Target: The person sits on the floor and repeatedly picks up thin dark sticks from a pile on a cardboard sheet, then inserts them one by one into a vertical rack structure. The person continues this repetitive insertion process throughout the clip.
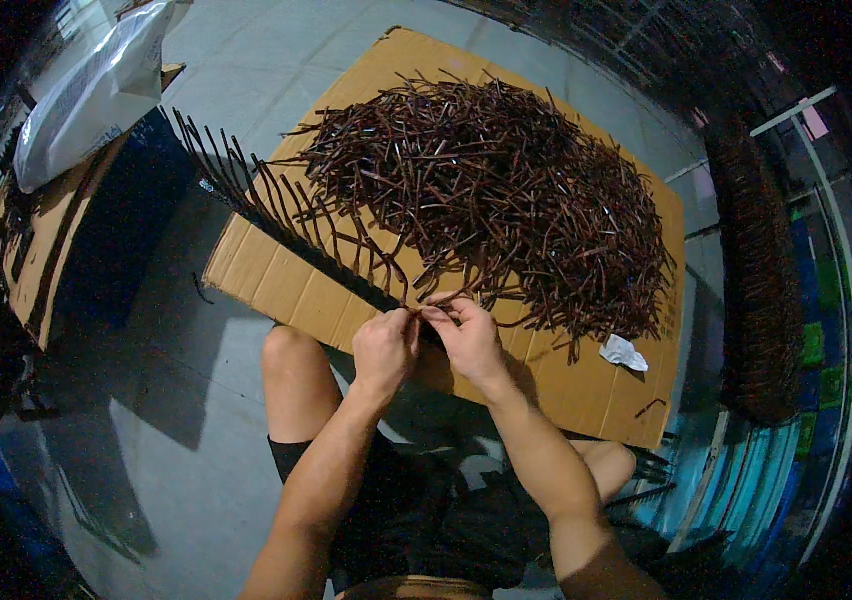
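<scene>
My left hand [384, 350] and my right hand [470, 340] meet fingertip to fingertip at a long black strip [324, 262]. Both are closed in a pinch. A thin dark brown twig-like stick shows at the right fingertips; whatever the left fingers hold is hidden behind them. The strip runs from between my hands up to the far left, along the cardboard's edge and past its corner. A row of brown sticks [296, 200] stands out from it like comb teeth. Just beyond my hands lies a big heap of loose brown sticks [506, 190].
The heap rests on a flat cardboard sheet [586, 400] before my knees. A crumpled white scrap [624, 352] lies near its right side. At the left stands a cardboard box [61, 240] with a plastic bag [96, 100]. A dark bristly bundle [761, 290] is at the right.
</scene>
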`<state>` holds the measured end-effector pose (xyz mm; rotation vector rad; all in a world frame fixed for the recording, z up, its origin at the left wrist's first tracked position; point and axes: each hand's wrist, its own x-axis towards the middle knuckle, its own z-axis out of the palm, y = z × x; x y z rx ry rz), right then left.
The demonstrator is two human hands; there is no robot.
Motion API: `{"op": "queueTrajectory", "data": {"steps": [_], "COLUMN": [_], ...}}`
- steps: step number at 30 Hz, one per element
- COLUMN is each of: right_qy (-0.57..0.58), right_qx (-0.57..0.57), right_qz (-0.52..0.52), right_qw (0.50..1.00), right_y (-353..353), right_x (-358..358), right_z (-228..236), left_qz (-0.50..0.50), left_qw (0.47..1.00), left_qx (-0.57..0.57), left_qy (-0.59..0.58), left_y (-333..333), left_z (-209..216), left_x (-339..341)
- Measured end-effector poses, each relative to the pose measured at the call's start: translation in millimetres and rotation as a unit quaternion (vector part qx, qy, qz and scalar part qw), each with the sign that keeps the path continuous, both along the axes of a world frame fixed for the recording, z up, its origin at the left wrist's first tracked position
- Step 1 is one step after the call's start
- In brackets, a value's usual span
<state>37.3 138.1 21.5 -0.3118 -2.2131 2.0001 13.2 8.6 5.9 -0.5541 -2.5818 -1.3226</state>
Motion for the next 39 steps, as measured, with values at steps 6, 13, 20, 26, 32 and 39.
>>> {"op": "queueTrajectory", "data": {"steps": [6, 13, 20, 26, 32, 39], "right_qy": [-0.010, -0.056, -0.245, -0.258, -0.018, 0.012], "right_qx": [0.236, 0.188, 0.274, -0.009, 0.045, 0.025], "right_qz": [0.025, 0.127, -0.124, -0.075, -0.025, -0.049], "right_qw": [0.971, 0.972, 0.922, 0.963, 0.998, 0.998], "right_y": [-5, 24, 86, 37, 4, -5], "right_x": [1, -15, -32, -22, 3, 5], "right_z": [18, 22, -5, 30, 17, 8], "left_qz": [0.001, 0.051, 0.035, 0.010, -0.001, -0.002], "left_qw": [1.000, 0.996, 0.992, 0.999, 1.000, 1.000], "left_qx": [-0.031, -0.052, -0.007, -0.010, -0.019, -0.010], "left_qy": [-0.004, -0.060, -0.123, -0.036, -0.024, -0.020], "left_y": [0, 0, 1, -7, 0, -1], "left_z": [0, 9, 17, 3, 7, 1], "left_x": [0, 2, 1, 1, 1, 0]}}
